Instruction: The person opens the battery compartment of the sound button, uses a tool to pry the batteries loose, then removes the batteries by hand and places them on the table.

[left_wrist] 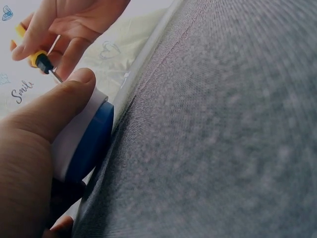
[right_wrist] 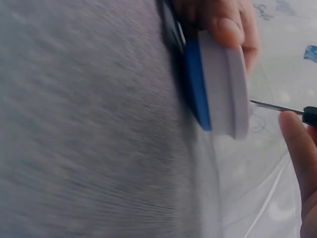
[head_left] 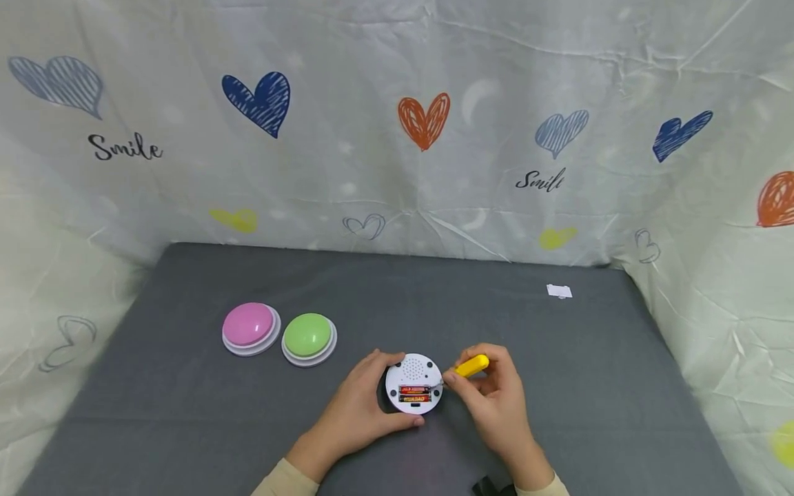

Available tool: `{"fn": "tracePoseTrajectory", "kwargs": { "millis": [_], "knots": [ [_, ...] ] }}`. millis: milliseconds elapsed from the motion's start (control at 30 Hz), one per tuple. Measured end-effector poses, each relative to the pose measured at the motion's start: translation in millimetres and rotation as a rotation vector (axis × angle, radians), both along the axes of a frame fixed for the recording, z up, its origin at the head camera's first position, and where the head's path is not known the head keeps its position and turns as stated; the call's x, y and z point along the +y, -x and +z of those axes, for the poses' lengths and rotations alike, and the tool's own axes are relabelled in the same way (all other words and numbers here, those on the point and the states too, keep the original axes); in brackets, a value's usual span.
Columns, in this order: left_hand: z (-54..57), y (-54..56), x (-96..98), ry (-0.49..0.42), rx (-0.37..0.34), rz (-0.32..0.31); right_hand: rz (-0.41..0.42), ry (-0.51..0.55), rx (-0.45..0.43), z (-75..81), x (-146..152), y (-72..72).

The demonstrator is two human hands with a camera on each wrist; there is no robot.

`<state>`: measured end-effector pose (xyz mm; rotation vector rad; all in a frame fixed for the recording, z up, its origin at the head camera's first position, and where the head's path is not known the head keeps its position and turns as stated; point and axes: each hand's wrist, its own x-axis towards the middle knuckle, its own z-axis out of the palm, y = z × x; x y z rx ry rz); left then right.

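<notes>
Left hand (head_left: 356,408): grips the rim of an upturned white-based push button (head_left: 417,373)
Right hand (head_left: 494,403): pinches a yellow-handled screwdriver (head_left: 473,366), tip at the base
Button's place: over grey cloth (head_left: 595,386), right of a pink button (head_left: 248,324) and green button (head_left: 308,335)
Head view only: two red batteries (head_left: 414,398)
Wrist views only: blue dome (left_wrist: 94,139) underneath, black screwdriver collar (left_wrist: 44,63)

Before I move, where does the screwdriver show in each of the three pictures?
Head: screwdriver right of centre, low in the picture, held in the right hand.
Left wrist: screwdriver at upper left.
Right wrist: screwdriver at the right edge, about mid-height, partly cut off by the frame.
Shared landmark: the round white base, left of the screwdriver in head and right wrist, below and right of it in left wrist.
</notes>
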<state>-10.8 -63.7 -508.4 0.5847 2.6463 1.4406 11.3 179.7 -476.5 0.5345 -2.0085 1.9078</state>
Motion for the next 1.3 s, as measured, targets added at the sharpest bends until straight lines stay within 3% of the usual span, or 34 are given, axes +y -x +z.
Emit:
{"fn": "tracePoseTrajectory", "kwargs": {
  "millis": [233, 500, 800, 1067, 1300],
  "knots": [
    [-0.5, -0.3, -0.6, 0.004, -0.005, 0.003, 0.024, 0.222, -0.097, -10.2, 2, -7.7],
    [-0.5, -0.8, -3.4, 0.003, -0.028, 0.011, -0.022, 0.293, -0.199, -19.2, 2, -8.5],
    [-3.6, 0.7, -2.8, 0.001, 0.002, 0.000, -0.061, 0.463, -0.276, -26.2, 4, -5.4],
    [-3.1, 1.1, -0.9, 0.007, 0.001, -0.017, -0.084, 0.559, -0.354, -28.4, 6, -5.0],
    [-2.3, 0.0, -2.3, 0.007, -0.014, -0.003, -0.110, 0.550, -0.389, -25.5, 3, -3.4]
  ]
}}
